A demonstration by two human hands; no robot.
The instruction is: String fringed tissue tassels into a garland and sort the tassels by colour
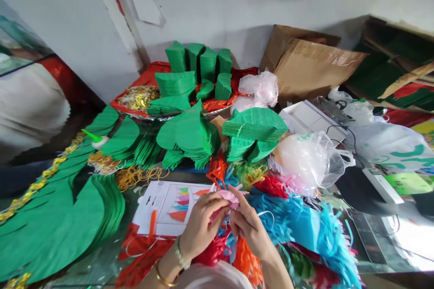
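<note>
Here, the bare left hand (pixel 206 217) pinches crumpled pale-pink paper (pixel 228 196), its curled fingers nearly closed; the bare right hand (pixel 248 222) meets it, index finger extended, though whether it grips too I cannot tell. Left of the grip lies a white printed card (pixel 154 196); right, blue fringed paper (pixel 308 225); beyond, stacked green leaf-shaped sheets (pixel 183 130).
</note>
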